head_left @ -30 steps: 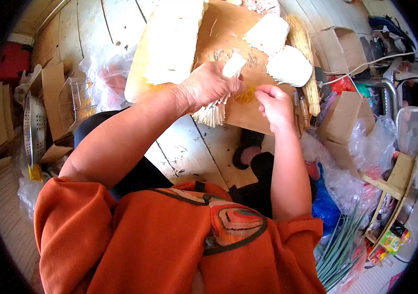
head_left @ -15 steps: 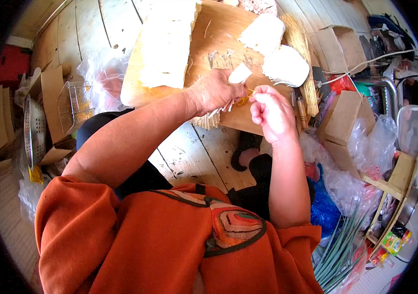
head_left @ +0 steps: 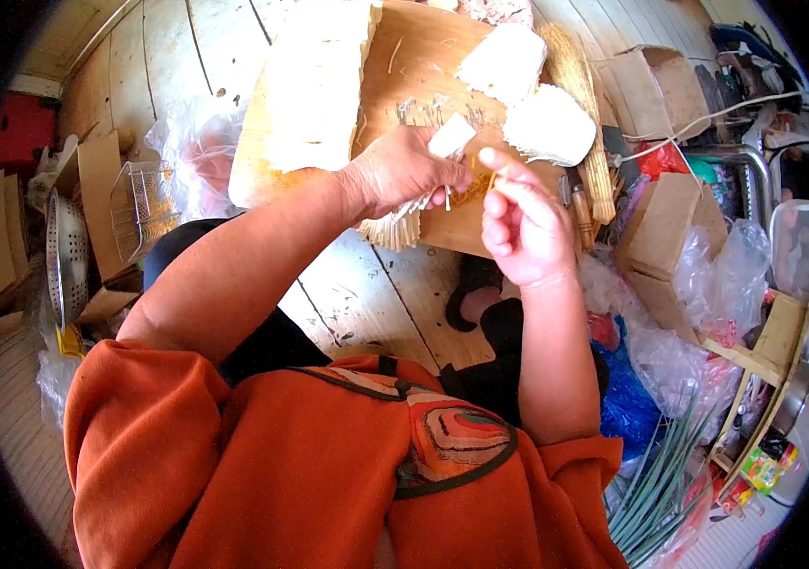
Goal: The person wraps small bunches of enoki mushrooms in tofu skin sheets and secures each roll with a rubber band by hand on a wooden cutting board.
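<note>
My left hand is closed around a bundle of thin white strips. Its flat pale end sticks out above my fingers, and loose strip ends hang below. Close to its right, my right hand has a thin yellow band at the thumb and index finger, the other fingers curled. More yellow bands lie on the wooden board under my hands. Another fringed pale stack sits at the board's near edge, partly hidden by my left hand.
A long white layered stack covers the board's left side. Two white bundles lie at right beside a straw whisk broom. Cardboard boxes, plastic bags and green stalks crowd the right; a metal colander stands left.
My right hand's index finger has lifted and straightened, and the fingers have loosened from their tight pinch. My left hand has shifted slightly left and up with the bundle.
</note>
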Motion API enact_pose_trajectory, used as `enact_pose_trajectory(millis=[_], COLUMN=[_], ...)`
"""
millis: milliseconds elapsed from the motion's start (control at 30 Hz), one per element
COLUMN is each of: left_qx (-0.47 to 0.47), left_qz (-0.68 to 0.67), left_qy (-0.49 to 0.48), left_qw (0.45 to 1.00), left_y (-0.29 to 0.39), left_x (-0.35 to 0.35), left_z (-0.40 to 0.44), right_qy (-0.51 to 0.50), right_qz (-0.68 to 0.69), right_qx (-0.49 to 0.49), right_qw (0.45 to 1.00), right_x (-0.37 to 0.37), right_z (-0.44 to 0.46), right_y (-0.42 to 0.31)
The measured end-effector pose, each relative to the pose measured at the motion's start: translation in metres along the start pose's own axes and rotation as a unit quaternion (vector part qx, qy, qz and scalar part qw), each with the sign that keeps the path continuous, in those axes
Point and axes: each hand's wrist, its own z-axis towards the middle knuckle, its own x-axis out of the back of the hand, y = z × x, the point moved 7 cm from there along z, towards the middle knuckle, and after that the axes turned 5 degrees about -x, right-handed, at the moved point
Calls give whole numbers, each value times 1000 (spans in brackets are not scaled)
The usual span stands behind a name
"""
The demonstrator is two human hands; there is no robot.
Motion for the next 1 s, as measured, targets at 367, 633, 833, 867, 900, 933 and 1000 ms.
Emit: enact_pose_trajectory(millis=[367, 633, 833, 867, 900, 933, 1000], left_qx=[-127, -159, -260, -273, -287, -287, -234], left_qz=[522, 500, 465, 473, 480, 480, 493], left_qy=[-32, -2, -24, -30, -36, -36, -51], left_qw=[843, 852, 846, 837, 828, 828, 836], left_y=[5, 1, 9, 10, 12, 14, 9], left_x=[-19, -21, -32, -35, -38, -37, -34], left_z=[-1, -1, -4, -6, -7, -7, -5], right_qy=[108, 112, 39, 39, 42, 44, 45], right_qz=[-409, -488, -475, -475, -482, -490, -470], right_qx=[212, 127, 80, 79, 45, 12, 24], right_qw=[881, 856, 876, 876, 874, 871, 881], right_x=[7, 1, -5, -5, -3, 0, -2], right_z=[8, 5, 3, 2, 3, 3, 1], right_y=[-11, -15, -12, -12, -8, -5, -5])
